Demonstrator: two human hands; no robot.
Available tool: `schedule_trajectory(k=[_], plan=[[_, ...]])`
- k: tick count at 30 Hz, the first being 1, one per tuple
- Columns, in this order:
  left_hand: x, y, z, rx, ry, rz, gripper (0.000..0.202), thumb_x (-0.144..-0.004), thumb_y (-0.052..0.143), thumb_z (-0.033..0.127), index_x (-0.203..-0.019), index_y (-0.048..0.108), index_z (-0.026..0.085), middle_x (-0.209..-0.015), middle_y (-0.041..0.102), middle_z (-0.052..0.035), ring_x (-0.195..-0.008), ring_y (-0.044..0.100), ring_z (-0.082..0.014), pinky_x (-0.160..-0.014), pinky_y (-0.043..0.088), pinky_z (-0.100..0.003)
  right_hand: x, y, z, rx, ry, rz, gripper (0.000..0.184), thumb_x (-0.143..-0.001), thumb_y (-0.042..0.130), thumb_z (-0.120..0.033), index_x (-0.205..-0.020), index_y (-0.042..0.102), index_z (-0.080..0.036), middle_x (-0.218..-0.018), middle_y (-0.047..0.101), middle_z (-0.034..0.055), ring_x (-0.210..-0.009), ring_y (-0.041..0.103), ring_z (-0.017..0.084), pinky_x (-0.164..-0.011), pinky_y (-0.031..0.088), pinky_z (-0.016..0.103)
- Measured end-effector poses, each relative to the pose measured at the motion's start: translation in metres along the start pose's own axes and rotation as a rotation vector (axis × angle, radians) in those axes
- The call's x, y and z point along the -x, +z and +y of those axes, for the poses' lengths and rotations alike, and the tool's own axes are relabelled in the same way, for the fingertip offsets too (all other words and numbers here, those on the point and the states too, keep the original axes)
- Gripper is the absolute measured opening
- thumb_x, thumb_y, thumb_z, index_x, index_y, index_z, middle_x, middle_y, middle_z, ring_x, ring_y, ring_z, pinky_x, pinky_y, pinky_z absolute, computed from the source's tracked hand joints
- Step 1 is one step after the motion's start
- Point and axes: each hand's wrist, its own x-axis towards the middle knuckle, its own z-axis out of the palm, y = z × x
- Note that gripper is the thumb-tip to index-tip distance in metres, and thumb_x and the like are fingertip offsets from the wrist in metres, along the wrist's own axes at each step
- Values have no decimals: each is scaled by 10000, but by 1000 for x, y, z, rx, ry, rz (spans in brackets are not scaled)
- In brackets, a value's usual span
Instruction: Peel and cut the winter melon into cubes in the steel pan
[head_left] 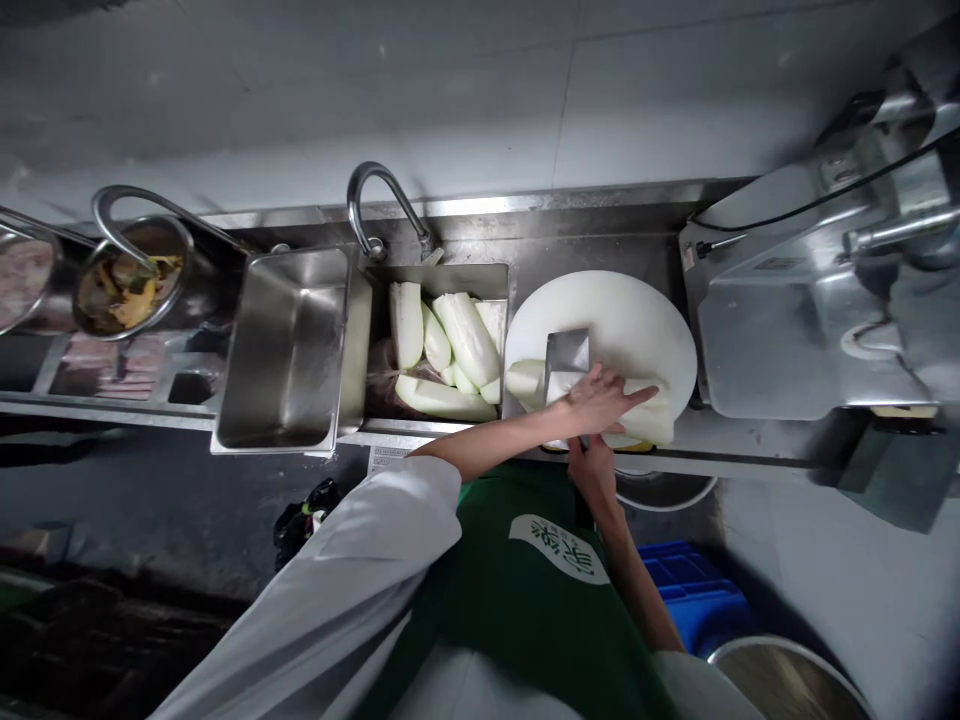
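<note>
My right hand [592, 468] is wrapped around the handle of a cleaver at the front edge of a round white cutting board [600, 300]. The cleaver's broad blade [568, 350] stands across the pale melon at the board's left side. My left hand [598, 400] is over a long, peeled winter melon piece [654, 415], gripping it just right of the blade, one finger stretched to the right. Another melon piece [525, 381] lies left of the blade. The blade's lower part is hidden behind my left wrist.
Several large pale melon pieces [465, 335] lie in the sink [379, 290] under a curved faucet [367, 200]. Left of it stands a steel pan [289, 345], then a pot [135, 280]. A metal machine [772, 340] stands right of the board. A blue crate [686, 580] is below.
</note>
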Motion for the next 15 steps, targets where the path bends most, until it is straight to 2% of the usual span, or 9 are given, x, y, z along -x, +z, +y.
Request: schedule_trajectory(k=[2,4,6,9,12,15], plan=[[-5,0,-3,-9,-110,-113,756,-857,816,305,-1548,513,250,-1230,690,-191,-1152,627,-361,-1048,377,-521,-2,1,-5,73,-58,13,335,-962,501,-428,-1070,686,-170,-906,755,166,-821,676,284,-668,411,314],[-6,-1,-9,3,-183,-164,622,-827,824,238,-1419,632,224,-1184,691,-191,-1093,634,-350,-993,390,-499,-3,2,-11,116,-103,5,325,-980,499,-407,-1093,680,-162,-935,759,174,-837,680,290,-675,401,312],[-5,-4,-13,6,-180,-135,533,-821,801,177,-1337,670,199,-1139,685,-187,-1077,623,-339,-968,387,-478,-4,0,-17,148,-136,-4,316,-997,495,-391,-1116,668,-155,-939,758,172,-847,684,297,-675,397,309],[-5,-13,-11,-31,-141,-44,497,-859,705,98,-1343,657,201,-1121,669,-183,-1087,616,-326,-972,376,-466,-1,-9,-24,209,-181,-19,320,-1026,472,-370,-1171,647,-145,-961,755,172,-858,685,296,-675,387,307],[2,-42,-5,1,-127,84,598,-890,653,88,-1466,572,223,-1164,644,-181,-1088,619,-323,-985,389,-480,2,-30,-27,298,-217,-25,308,-1051,451,-368,-1159,638,-148,-903,737,154,-795,664,276,-658,358,307],[34,-92,-14,202,-188,289,867,-861,749,182,-1629,352,246,-1203,624,-148,-1087,615,-332,-987,444,-473,0,-65,-22,386,-232,22,282,-1044,488,-406,-1024,639,-169,-762,679,108,-693,616,242,-634,328,303]])
